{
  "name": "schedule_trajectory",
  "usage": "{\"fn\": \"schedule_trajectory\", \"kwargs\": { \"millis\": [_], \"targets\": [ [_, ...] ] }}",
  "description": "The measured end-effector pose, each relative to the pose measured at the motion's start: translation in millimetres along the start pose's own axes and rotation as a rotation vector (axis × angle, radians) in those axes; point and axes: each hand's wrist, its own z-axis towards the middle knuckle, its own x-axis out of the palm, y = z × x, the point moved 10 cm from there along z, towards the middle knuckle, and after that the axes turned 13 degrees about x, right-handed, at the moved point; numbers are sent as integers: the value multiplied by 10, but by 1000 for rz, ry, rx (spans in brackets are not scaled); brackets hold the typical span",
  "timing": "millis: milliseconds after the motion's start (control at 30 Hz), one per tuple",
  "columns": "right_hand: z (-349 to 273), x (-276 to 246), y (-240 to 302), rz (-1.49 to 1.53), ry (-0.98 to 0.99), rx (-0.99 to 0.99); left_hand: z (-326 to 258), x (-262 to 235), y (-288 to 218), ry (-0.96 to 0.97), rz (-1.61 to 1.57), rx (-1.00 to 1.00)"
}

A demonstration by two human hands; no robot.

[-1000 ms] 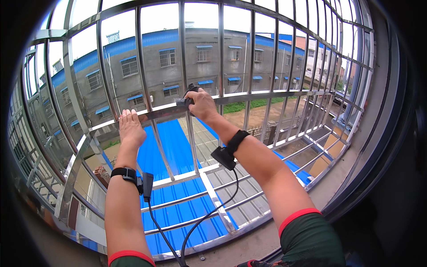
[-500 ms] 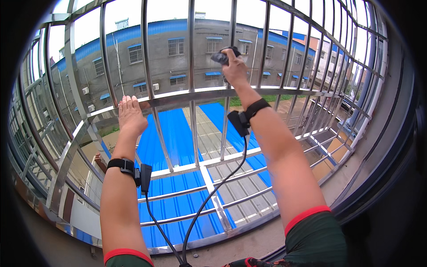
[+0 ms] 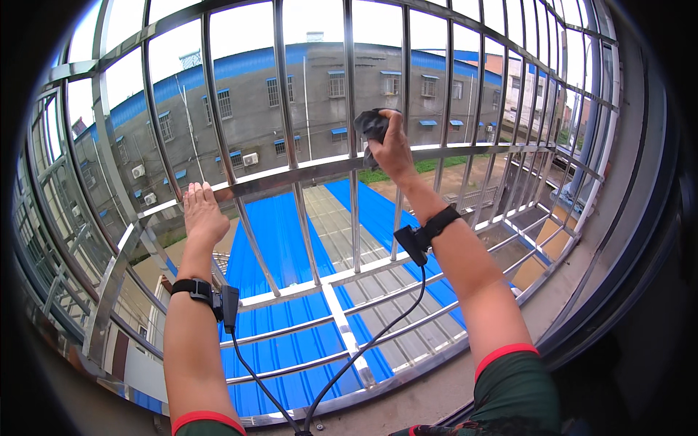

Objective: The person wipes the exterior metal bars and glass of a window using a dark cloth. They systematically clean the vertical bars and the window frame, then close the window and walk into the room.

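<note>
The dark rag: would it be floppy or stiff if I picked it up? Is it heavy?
The rag is probably floppy, since it bunches into loose folds in the right grip. It seems light, being small enough for one grip to hold up. It likely wouldn't roll, as its shape is crumpled, not round.

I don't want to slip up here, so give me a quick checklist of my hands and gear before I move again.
1. Left hand resting on the horizontal rail: ok.
2. Right hand gripping the dark cloth: ok.
3. Cloth touching the upright bar beside it: cannot tell.
4. Black straps fastened around both forearms, left strap and right strap: ok.
5. Left cable and right cable clear of both hands: ok.
</note>
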Motion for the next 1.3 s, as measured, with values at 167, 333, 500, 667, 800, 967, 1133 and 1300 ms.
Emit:
{"fn": "schedule_trajectory", "kwargs": {
  "millis": [167,333,500,667,800,967,1133,1300],
  "targets": [
    [454,283,-663,-462,304,76,52,-21,-55,-31,-5,34],
    [331,685,-967,-719,670,340,25,5,-56,-35,-15,28],
    [218,775,-641,-607,653,262,19,-21,-28,-20,-16,19],
    [2,433,-322,-426,349,344,24,8,14,-39,-25,16],
    [-326,420,320,-153,216,235,-19,20,69,-42,-21,37],
    [-264,984,603,-497,385,-99,33,26,24,-60,-24,77],
    [-297,1519,422,-653,727,-7,59,29,23,-107,15,54],
    [-555,1311,662,-518,363,60,54,58,24,-104,-13,67]
  ]
}}
